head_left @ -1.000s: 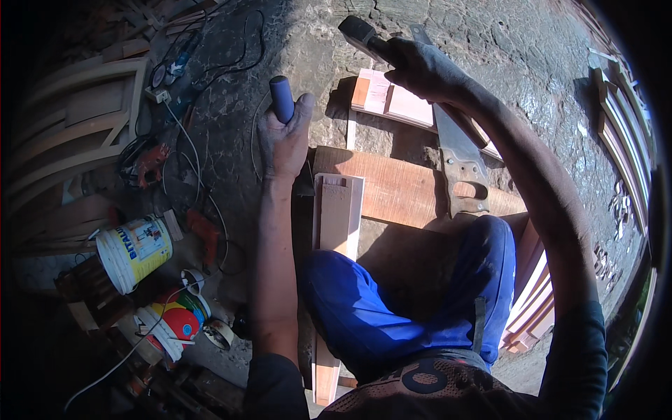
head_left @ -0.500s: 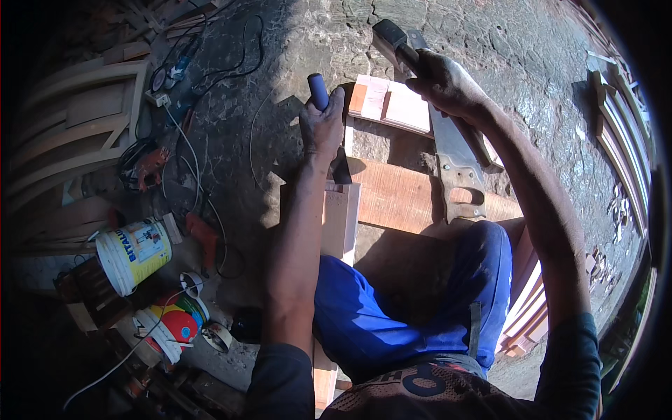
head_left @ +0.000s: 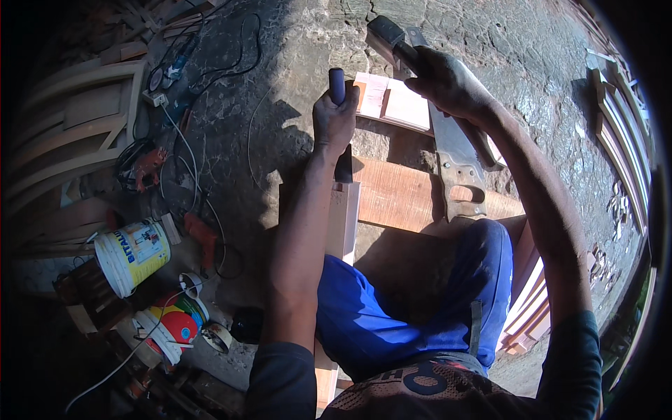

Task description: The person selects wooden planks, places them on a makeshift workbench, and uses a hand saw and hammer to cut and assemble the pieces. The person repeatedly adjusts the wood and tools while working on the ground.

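My left hand (head_left: 334,124) is wrapped round a chisel (head_left: 337,85) with a blue-purple handle that sticks out above the fist. Its dark, broad blade points down, the edge at the far end of a narrow pale timber (head_left: 340,220). Whether the edge cuts in cannot be made out. My right hand (head_left: 453,85) grips the handle of a hammer (head_left: 386,32), its dark blocky head raised to the right of and beyond the chisel. Below that hand a handsaw (head_left: 456,150) with a wooden handle lies across a reddish-brown plank (head_left: 395,192). Pale boards (head_left: 407,106) lie farther off.
To the left stand a white-and-yellow bucket (head_left: 133,255), a colourful tub (head_left: 178,325) and a red power tool (head_left: 201,238) among cords. An angle grinder (head_left: 175,70) lies beyond them, beside wooden frames (head_left: 98,105). Long timber strips (head_left: 619,140) lie at right.
My left hand has shifted slightly right and the chisel now stands more upright, its blade over the timber's end. The hammer head has moved a little up and left.
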{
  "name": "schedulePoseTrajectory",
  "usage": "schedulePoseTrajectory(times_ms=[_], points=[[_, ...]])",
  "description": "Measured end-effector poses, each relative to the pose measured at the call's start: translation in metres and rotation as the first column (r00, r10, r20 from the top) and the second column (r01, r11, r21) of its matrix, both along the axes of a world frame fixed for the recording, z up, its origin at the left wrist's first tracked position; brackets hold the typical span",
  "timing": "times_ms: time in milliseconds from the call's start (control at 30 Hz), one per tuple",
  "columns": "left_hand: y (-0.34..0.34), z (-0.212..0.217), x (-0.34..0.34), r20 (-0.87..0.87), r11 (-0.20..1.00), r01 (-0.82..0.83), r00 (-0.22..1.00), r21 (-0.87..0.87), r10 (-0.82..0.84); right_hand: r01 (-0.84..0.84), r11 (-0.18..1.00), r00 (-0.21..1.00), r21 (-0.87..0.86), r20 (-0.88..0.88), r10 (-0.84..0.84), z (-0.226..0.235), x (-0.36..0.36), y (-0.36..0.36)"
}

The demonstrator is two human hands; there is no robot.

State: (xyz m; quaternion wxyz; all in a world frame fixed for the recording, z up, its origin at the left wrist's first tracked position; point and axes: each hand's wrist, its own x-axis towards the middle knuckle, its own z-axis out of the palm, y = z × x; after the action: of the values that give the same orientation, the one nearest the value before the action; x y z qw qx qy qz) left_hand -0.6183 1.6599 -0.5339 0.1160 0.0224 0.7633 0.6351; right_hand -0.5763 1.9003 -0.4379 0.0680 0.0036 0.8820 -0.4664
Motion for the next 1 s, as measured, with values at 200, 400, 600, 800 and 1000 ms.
schedulePoseTrajectory(times_ms=[200,400,600,800,1000], points=[[-0.001,-0.001,-0.003,0.014,0.998,-0.011,1.000,-0.062,0.012,-0.050,0.956,0.958,0.291,-0.257,0.128,0.013,-0.033,0.007],[0.004,-0.007,-0.005,0.054,0.998,0.023,0.998,-0.059,-0.020,0.026,0.941,0.978,0.337,-0.202,0.046,0.002,-0.069,-0.016],[0.003,-0.011,-0.009,0.092,0.993,0.027,0.996,-0.111,-0.017,-0.162,0.919,0.980,0.359,-0.047,0.191,0.004,-0.093,-0.008],[0.004,-0.011,-0.006,0.111,0.990,0.016,0.994,-0.140,-0.001,-0.443,0.722,0.878,0.531,0.094,0.470,0.009,-0.075,-0.023],[0.020,-0.029,-0.016,0.038,0.990,0.040,0.999,-0.135,-0.035,0.094,0.916,0.991,0.390,-0.128,-0.048,-0.015,-0.083,-0.013]])
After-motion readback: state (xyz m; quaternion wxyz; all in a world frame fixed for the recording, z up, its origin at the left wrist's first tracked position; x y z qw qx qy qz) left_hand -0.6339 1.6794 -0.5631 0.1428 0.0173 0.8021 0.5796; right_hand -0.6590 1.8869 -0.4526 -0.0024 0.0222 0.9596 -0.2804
